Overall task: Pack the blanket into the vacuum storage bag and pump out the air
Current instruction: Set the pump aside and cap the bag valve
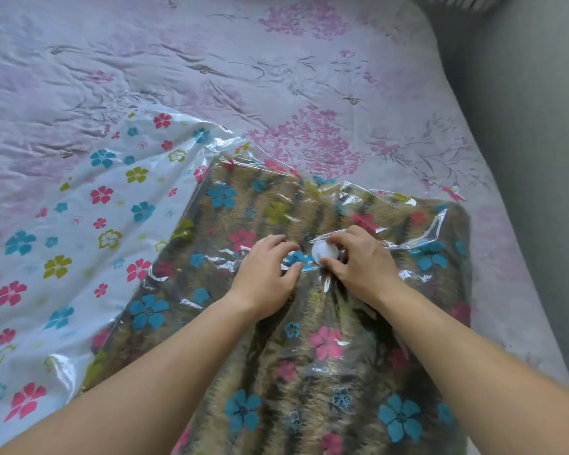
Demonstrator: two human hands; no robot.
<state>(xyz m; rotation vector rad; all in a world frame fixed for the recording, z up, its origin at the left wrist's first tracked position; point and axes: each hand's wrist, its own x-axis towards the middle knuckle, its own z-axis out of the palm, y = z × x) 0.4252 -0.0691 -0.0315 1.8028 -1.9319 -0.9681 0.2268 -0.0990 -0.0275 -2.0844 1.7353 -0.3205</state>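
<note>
Head view: the brown blanket lies inside the flowered vacuum storage bag on the bed. The right hand pinches the white valve cap. The left hand, fingers bent, rests on the bag beside it; I cannot tell whether it grips the film.

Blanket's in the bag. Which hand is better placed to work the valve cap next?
Right. The right hand pinches the white cap between thumb and fingers; the left hand only rests on the bag beside it, so it likely suits steadying.
</note>
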